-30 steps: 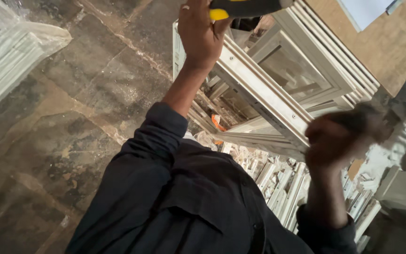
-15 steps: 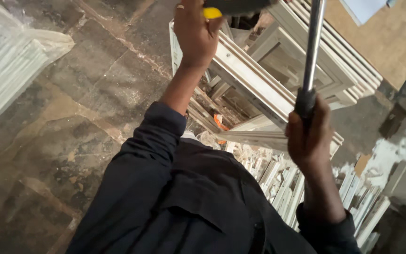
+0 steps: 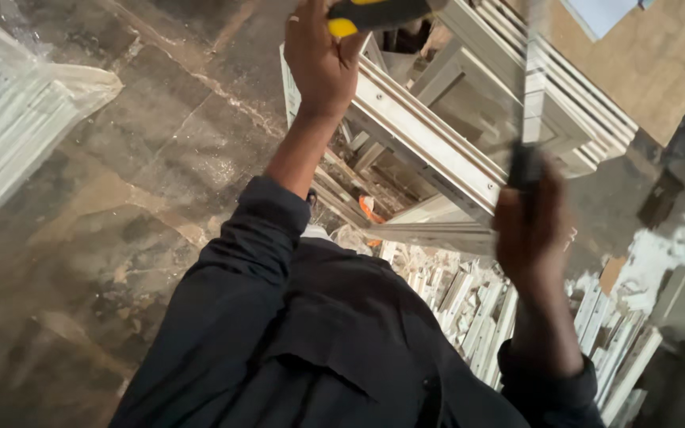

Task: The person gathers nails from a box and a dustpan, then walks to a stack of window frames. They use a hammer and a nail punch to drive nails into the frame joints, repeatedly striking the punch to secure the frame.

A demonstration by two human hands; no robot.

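The left hand (image 3: 323,67) is raised high, its fingers wrapped round a black tool with a yellow tip (image 3: 374,12), whose body runs off the top edge, so its far end is hidden. The tool lies roughly level, its long axis running left to right with the yellow end toward the left hand's fingers. It hangs just above the white frames (image 3: 438,158), probably so it can be brought to bear on the top one.

The right hand (image 3: 534,230) is closed round the dark grip of a long metal rod (image 3: 534,87), blurred by motion. The rod stands nearly upright, its long axis running up and away from the hand, in front of the stacked frames. The grip at the low end probably gives leverage.

Below lie loose white strips (image 3: 469,301) and, far left, a wrapped bundle (image 3: 9,119) on the stone floor (image 3: 120,206).
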